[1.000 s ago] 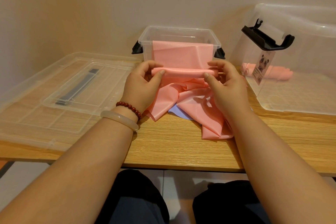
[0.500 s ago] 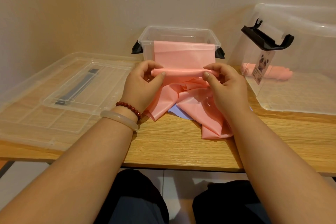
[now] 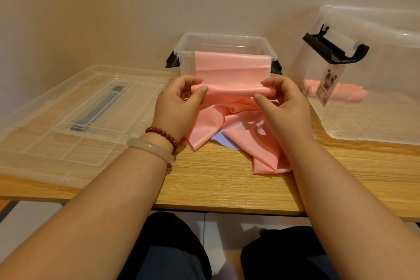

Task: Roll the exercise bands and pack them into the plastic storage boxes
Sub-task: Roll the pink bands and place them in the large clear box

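A pink exercise band point(image 3: 231, 66) hangs over the front rim of a small clear storage box point(image 3: 181, 52) with black latches. Its lower part is rolled into a thin tube held level in front of the box. My left hand point(image 3: 177, 104) pinches the tube's left end, and my right hand point(image 3: 284, 102) pinches its right end. More loose pink band lies crumpled on the table below my hands, over a pale purple band point(image 3: 221, 141). Rolled pink bands point(image 3: 347, 92) lie inside a large clear box point(image 3: 375, 125) at the right.
Two clear lids point(image 3: 75, 111), one stacked on the other, lie on the wooden table point(image 3: 216, 184) at the left. The large box has a black handle point(image 3: 334, 50) and a panda label. A wall stands close behind. My knees show below the table's front edge.
Both hands have turned the tube a little, taking up more band. They sit slightly higher and closer to the small box than a second ago.
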